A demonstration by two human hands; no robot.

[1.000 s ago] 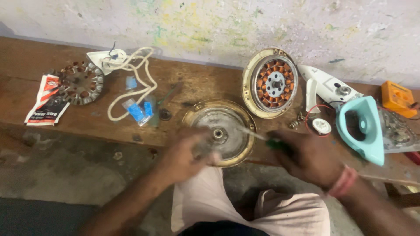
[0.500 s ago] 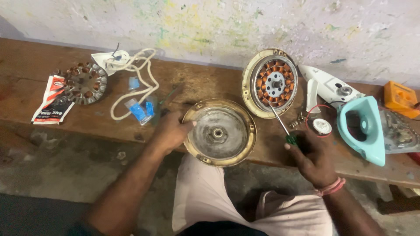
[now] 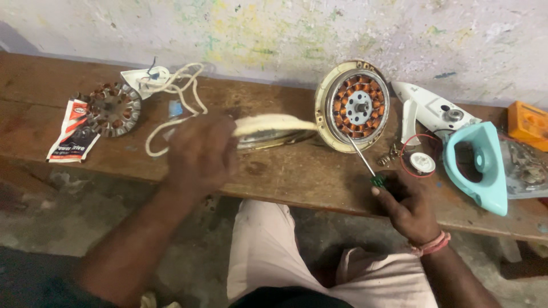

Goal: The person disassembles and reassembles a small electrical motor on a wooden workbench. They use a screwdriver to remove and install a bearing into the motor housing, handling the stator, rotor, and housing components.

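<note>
My left hand (image 3: pixel 200 151) is in the middle left of the picture. It is blurry, so I cannot see each finger well, but it grips the left edge of a round cream-coloured fan cover (image 3: pixel 273 130). The cover is tipped up, and I see it almost edge-on. Its long line runs left to right across the wooden bench (image 3: pixel 297 177), from my left hand toward the middle of the picture. Its right end reaches almost to the fan motor (image 3: pixel 354 106), but I cannot tell if they touch.

The fan motor stands leaning against the wall, just right of the middle, near the top. I can see its copper coils and a shiny hub in the centre.

My right hand (image 3: pixel 408 208) is in the lower right. It is closed tight around the green handle of a screwdriver (image 3: pixel 365 162). The thin metal shaft slants up and to the left, and its tip sits at the lower rim of the fan motor.

So the cover is at my left hand, and the motor is closer to my right hand. Both lie up and away from me.

Far to the left lies another coil ring (image 3: pixel 111 108). On the right is a blue-green clothes iron (image 3: pixel 479 165).
</note>
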